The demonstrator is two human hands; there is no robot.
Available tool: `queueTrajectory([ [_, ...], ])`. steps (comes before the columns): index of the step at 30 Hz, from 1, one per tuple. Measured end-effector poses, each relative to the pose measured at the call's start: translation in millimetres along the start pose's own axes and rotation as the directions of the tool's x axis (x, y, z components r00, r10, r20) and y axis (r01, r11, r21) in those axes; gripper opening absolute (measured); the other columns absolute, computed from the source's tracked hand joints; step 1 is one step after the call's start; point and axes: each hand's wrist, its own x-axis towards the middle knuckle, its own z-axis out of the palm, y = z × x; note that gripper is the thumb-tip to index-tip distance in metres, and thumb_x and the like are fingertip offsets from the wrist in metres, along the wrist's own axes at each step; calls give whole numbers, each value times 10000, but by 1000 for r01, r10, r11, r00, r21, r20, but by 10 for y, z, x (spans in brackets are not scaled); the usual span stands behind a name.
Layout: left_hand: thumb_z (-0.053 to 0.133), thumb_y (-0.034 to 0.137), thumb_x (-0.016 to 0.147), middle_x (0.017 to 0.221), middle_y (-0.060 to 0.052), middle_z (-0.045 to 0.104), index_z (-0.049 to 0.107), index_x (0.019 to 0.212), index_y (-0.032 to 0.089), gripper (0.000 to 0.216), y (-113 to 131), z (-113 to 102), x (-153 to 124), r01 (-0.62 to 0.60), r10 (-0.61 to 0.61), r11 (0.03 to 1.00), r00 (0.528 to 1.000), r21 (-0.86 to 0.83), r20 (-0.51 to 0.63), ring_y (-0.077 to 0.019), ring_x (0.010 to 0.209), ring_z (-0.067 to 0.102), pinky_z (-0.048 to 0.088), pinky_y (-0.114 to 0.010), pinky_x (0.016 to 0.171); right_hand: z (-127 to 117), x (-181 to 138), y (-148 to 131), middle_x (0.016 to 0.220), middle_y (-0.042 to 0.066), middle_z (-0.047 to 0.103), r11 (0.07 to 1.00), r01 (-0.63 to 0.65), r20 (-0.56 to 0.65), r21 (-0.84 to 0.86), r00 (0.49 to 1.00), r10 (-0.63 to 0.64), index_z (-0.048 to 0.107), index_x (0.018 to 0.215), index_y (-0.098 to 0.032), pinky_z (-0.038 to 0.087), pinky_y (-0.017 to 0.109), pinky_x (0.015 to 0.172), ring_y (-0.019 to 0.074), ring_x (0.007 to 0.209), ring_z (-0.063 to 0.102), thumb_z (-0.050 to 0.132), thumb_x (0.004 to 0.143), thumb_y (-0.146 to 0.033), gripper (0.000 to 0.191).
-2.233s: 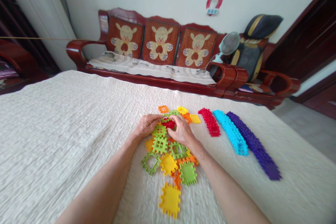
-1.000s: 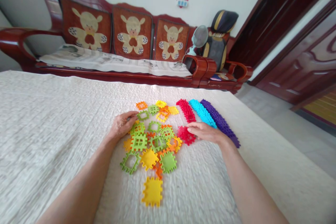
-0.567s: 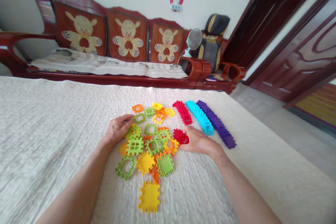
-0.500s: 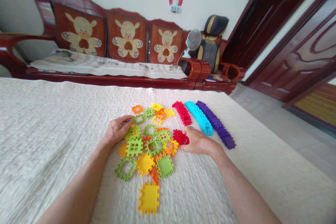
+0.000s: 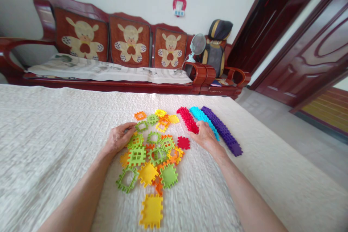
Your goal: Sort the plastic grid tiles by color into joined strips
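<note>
Red tile row [image 5: 187, 120], made of notched plastic tiles set in close succession, lies on the pale quilted cover [image 5: 54, 141], to the right of a loose spread of green, yellow and orange tiles [image 5: 149, 172]. The person's right hand [image 5: 206, 136] is at the near end of this row, thumb and fingers set narrowly about it; from where I stand I cannot tell whether they grip it or merely rest there. A single red tile [image 5: 183, 143] lies flat just beside the thumb, apart from the row. Farther right run a light-blue row [image 5: 202, 118] and a longer purple row [image 5: 221, 130], both slanting the same way.

The left hand [image 5: 121, 136] is curled with its fingertips at the edge of a green frame [image 5: 146, 126]; I cannot tell whether it holds anything. Within the spread, tiles overlap, some solid, some with window-like openings. One yellow tile [image 5: 151, 211] lies apart, nearest the person. Beyond the cover stand a dark red wooden sofa [image 5: 122, 86] with three brown cushions [image 5: 129, 40] and a small pale-blue fan [image 5: 198, 44] at its right end.
</note>
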Motion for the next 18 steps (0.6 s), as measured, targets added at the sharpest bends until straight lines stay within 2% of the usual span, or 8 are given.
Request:
queueTrajectory([
  [6,549,480,811,906,-29,744,708,1072,194,418,33,-12,0,-3,3,1000,1000,14,10,-193,800,678,514,-222,649,2,11,16,1029,108,601,999,-34,21,-20,999,35,552,1032,-160,444,332,881,239,1028,563,650,782,-387,351],
  [10,545,487,811,896,-38,741,705,1071,183,432,66,-20,-7,-3,3,1000,1000,-1,20,-196,790,673,510,-235,661,-108,-23,-69,1055,135,605,996,-45,35,-73,998,48,565,1047,-132,433,314,863,244,1035,565,618,804,-403,368],
  [14,550,490,806,873,-36,737,706,1062,174,436,70,-14,-9,1,-1,1000,1000,-22,11,-190,763,666,506,-239,663,-244,-141,-240,928,106,667,994,46,176,-97,984,-29,602,954,-149,433,296,773,228,908,627,541,870,-402,273],
  [18,556,484,803,895,-38,739,704,1064,176,430,53,-5,-11,2,-1,999,1000,-40,17,-189,774,669,507,-237,665,-258,-285,-461,926,146,694,989,93,259,-116,964,-60,616,994,-126,446,318,733,269,887,661,522,872,-525,428],
])
